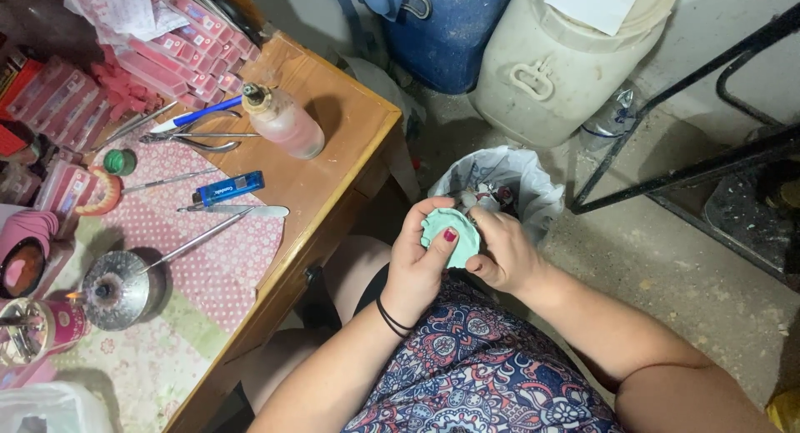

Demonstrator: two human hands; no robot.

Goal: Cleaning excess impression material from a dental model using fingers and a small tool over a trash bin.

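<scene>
Green mould sat gripped in the left hand above the lined bin, thumb pressed on it; the right hand pinched its edge. Cleaning looked partway done, table tools untouched.

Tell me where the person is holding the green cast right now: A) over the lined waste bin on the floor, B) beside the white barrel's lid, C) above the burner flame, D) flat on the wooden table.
A: both hands, left hand and right hand, grip the green cast off the table's edge, right in front of the lined waste bin on the floor.
</scene>
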